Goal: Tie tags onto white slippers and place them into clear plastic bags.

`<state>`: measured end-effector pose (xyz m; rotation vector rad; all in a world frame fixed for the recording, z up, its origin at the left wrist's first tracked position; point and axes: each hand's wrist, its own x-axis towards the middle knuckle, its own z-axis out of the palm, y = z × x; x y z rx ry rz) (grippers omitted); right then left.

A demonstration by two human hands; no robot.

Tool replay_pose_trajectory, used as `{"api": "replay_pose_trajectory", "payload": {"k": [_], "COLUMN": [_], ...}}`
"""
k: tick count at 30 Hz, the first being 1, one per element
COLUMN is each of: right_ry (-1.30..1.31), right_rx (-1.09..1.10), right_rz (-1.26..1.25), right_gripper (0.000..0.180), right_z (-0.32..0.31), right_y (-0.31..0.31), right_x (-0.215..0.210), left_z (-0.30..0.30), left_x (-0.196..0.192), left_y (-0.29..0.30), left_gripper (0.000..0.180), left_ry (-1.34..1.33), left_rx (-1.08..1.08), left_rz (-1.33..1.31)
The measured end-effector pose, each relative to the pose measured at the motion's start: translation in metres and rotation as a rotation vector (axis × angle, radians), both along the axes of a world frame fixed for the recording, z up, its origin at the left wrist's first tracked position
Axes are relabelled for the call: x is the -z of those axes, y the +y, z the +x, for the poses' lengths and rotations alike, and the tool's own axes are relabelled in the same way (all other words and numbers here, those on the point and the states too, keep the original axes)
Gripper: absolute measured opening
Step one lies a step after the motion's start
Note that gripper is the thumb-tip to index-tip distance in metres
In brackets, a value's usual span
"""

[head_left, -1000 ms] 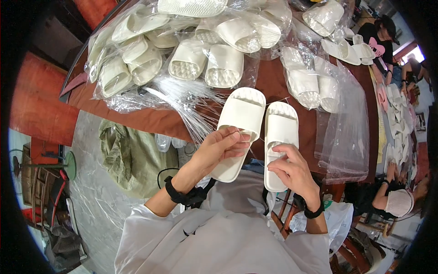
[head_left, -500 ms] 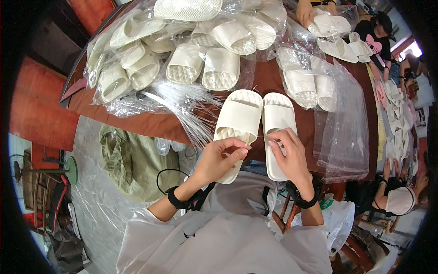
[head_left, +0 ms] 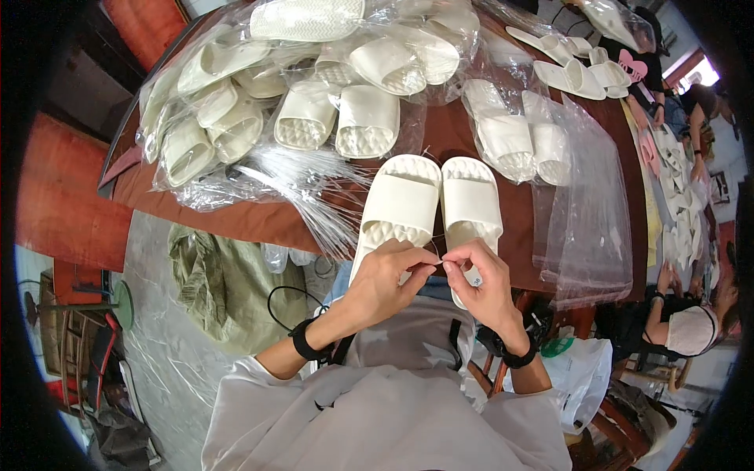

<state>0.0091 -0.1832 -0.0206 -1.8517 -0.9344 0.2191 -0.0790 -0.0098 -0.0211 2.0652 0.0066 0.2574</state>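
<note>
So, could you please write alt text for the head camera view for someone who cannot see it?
A person's left hand and right hand meet, fingertips pinched together, over the near ends of a pair of cream slide sandals lying side by side on a brown table. Behind lie bagged cream sandals, thin clear plastic ties and empty clear bags.

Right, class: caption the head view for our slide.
Both hands, left and right, pinch together over paired cream slippers on a brown table.
</note>
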Motion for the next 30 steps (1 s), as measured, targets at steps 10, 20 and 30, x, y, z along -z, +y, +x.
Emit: {"api": "replay_pose_trajectory", "payload": {"k": [10,20,30], "right_ry": [0.0,0.076,-0.118], "right_rx": [-0.068,-0.065,0.064], "right_rz": [-0.061,-0.053,-0.086], "right_gripper": [0.016,0.012,0.018], "right_z": [-0.002,-0.006,-0.015], "right_y": [0.0,0.004,0.01], "right_x": [0.007,0.013,0.017], "left_z": [-0.001,-0.003,-0.003], "left_x": [0.003,0.014,0.023], "left_y": [0.0,0.001,-0.008], "left_gripper": [0.011,0.004,0.006], "left_ry": [0.027,0.061,0.072], "left_rx": [0.039,0.039,-0.066], "left_rz": [-0.016,-0.173,-0.176]}}
